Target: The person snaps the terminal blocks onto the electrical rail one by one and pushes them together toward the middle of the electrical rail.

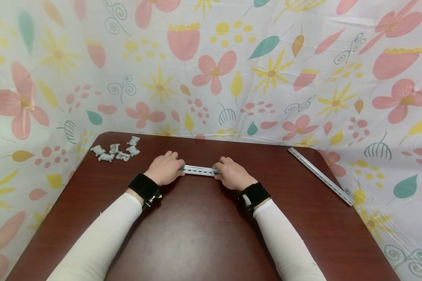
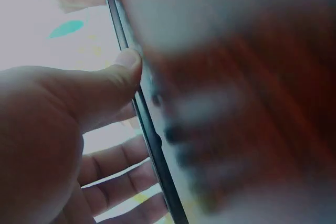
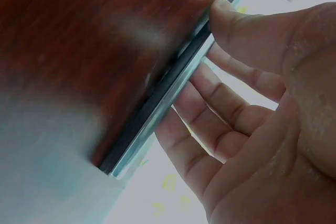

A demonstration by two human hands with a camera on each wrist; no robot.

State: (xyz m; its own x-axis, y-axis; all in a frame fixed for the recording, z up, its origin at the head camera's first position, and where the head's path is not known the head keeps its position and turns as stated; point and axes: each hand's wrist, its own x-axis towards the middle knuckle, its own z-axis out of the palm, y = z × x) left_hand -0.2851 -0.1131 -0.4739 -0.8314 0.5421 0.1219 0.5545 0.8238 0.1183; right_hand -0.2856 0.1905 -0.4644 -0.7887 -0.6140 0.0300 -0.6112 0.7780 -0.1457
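A short slotted metal DIN rail (image 1: 199, 170) lies crosswise between the hands near the middle of the table. My left hand (image 1: 164, 168) grips its left end, and my right hand (image 1: 235, 174) holds its right end. In the left wrist view the thumb lies on the near side of the rail (image 2: 167, 184), with the fingers behind it. The right wrist view likewise has the rail (image 3: 159, 99) between thumb and fingers, its end sticking out past the hand. How far the rail sits off the table cannot be told.
Several small grey terminal-block-like pieces (image 1: 122, 156) lie grouped at the back left of the brown table (image 1: 183, 234). A longer slotted rail (image 1: 320, 175) lies slantwise along the right edge. Behind the table hangs a flowered cloth (image 1: 211, 97).
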